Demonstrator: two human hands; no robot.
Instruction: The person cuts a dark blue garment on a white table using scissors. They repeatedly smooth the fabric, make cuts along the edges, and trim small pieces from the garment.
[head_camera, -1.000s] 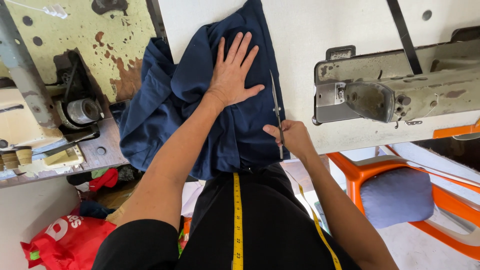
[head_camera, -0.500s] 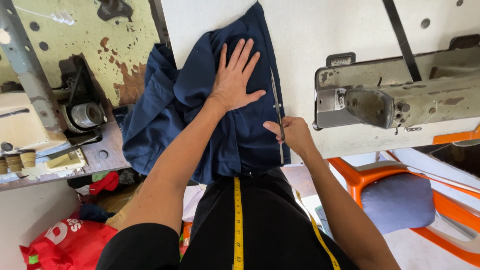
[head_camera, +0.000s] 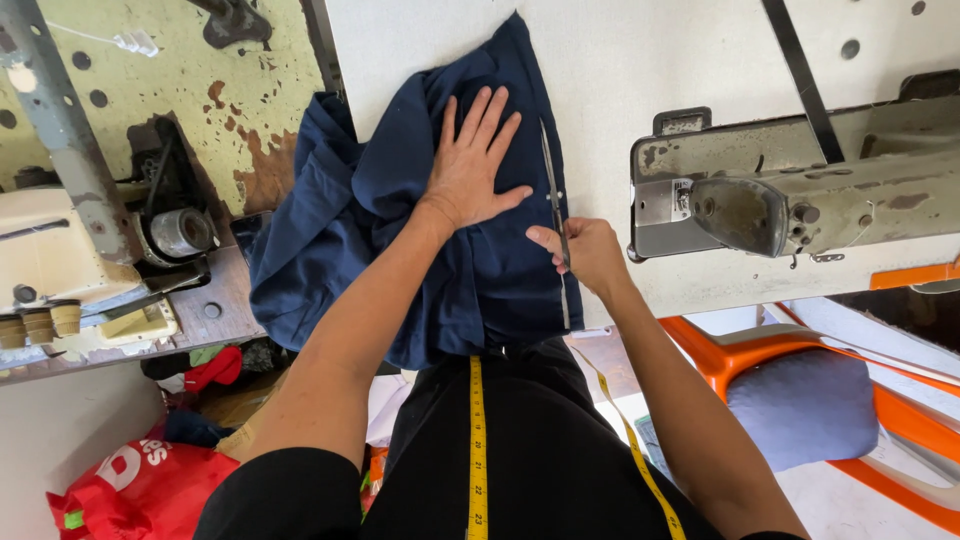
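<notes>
A navy blue garment (head_camera: 400, 240) lies bunched on the white sewing table (head_camera: 620, 70), hanging over its near edge. My left hand (head_camera: 475, 165) presses flat on the cloth, fingers spread. My right hand (head_camera: 585, 250) grips a pair of scissors (head_camera: 553, 195) whose blades point away from me along the garment's right edge. A yellow measuring tape (head_camera: 477, 450) hangs around my neck over my black shirt.
A grey sewing machine (head_camera: 790, 195) stands on the table to the right. Another worn machine (head_camera: 90, 260) sits on a stained bench at left. An orange chair (head_camera: 880, 420) with a grey cushion stands lower right. A red bag (head_camera: 140, 480) lies on the floor.
The scissors and my right hand have edged slightly forward along the garment's right edge. My left hand stays pressed on the cloth.
</notes>
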